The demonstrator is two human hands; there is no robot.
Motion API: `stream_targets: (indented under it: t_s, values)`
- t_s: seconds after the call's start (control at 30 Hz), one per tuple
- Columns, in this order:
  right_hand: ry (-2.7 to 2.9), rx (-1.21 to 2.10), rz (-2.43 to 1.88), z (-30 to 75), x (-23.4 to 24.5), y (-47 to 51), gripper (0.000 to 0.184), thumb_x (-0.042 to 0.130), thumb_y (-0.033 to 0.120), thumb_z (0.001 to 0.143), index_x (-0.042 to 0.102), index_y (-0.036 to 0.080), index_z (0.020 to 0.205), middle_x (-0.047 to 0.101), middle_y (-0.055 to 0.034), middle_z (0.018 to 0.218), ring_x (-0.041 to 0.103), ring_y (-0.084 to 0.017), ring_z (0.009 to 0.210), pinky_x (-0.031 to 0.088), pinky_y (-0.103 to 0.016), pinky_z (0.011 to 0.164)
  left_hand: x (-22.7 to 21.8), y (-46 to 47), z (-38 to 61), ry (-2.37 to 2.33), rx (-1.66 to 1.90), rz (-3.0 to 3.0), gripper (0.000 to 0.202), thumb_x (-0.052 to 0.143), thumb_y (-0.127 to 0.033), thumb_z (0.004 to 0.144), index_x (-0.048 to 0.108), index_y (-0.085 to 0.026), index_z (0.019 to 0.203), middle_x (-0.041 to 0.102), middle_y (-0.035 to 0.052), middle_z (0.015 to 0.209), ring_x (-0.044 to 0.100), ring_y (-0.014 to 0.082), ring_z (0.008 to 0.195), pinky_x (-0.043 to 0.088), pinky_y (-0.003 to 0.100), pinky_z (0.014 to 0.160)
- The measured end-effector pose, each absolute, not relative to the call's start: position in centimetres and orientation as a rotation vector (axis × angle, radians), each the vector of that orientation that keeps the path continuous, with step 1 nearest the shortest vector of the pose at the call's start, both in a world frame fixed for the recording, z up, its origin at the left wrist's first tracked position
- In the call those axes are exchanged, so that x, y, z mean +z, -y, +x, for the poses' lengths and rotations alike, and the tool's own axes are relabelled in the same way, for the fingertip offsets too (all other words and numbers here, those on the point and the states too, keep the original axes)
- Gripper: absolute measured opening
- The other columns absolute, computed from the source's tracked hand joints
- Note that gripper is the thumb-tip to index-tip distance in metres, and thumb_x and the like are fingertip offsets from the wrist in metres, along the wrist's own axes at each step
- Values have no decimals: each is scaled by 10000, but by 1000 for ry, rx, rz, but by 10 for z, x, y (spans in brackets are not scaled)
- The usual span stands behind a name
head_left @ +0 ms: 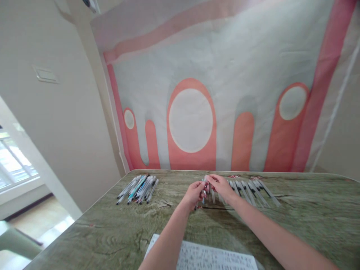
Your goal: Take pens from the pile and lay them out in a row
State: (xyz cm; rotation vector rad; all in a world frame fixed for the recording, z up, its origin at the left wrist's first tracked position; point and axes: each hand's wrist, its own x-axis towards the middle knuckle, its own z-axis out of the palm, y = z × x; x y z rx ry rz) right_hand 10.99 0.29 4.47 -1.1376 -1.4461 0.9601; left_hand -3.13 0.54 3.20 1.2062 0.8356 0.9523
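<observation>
My left hand (195, 194) is closed around a slim pen (203, 198) with a pale, see-through body, held just above the table. Beside it, my right hand (221, 186) pinches the upper end of the same pen, and the fingers of both hands nearly meet. Whether a cap or another small part sits between the right fingertips is too small to tell. Under and to the right of my right hand lies a row of clear-barrelled pens (247, 192), side by side and partly hidden by the hand and forearm.
A loose pile of pens (138, 189), some blue or teal, lies on the left of the wood-patterned table (118, 232). Near the front edge, a sheet covered in writing (213, 258) lies partly under my forearms. A patterned backdrop (191, 56) stands behind the table.
</observation>
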Motion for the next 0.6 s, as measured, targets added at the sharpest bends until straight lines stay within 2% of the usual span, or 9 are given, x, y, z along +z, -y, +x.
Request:
stream_targets:
  t_s: [0.13, 0.3, 0.43, 0.6]
  values:
    - [1425, 1027, -1103, 108, 42, -1, 495, 445, 594, 694, 572, 136, 830, 515, 7, 587, 417, -85, 486, 301, -184, 430, 35, -3, -25, -847, 935, 1288, 432, 514, -543, 670, 520, -112, 700, 461, -26, 491, 336, 23, 375, 212, 159, 383]
    - [1391, 1097, -1096, 103, 38, 0, 480, 442, 601, 692, 563, 146, 785, 474, 25, 553, 368, -71, 456, 293, -178, 415, 40, 1, -23, -898, 925, 1289, 447, 444, -581, 696, 460, -137, 646, 375, -64, 448, 231, 10, 339, 144, 164, 362]
    - [1361, 1101, -1054, 101, 38, 2, 451, 449, 584, 702, 540, 143, 704, 424, 34, 533, 344, -66, 452, 276, -176, 402, 46, 6, -21, -982, 930, 1307, 424, 446, -574, 697, 457, -150, 692, 329, -83, 457, 226, 10, 341, 146, 157, 361]
    - [1372, 1046, -1095, 100, 37, 2, 459, 448, 575, 704, 564, 131, 701, 456, 20, 541, 355, -69, 459, 269, -181, 407, 47, 7, -23, -1060, 888, 1350, 433, 436, -573, 701, 485, -149, 776, 366, -76, 483, 232, 9, 346, 146, 154, 359]
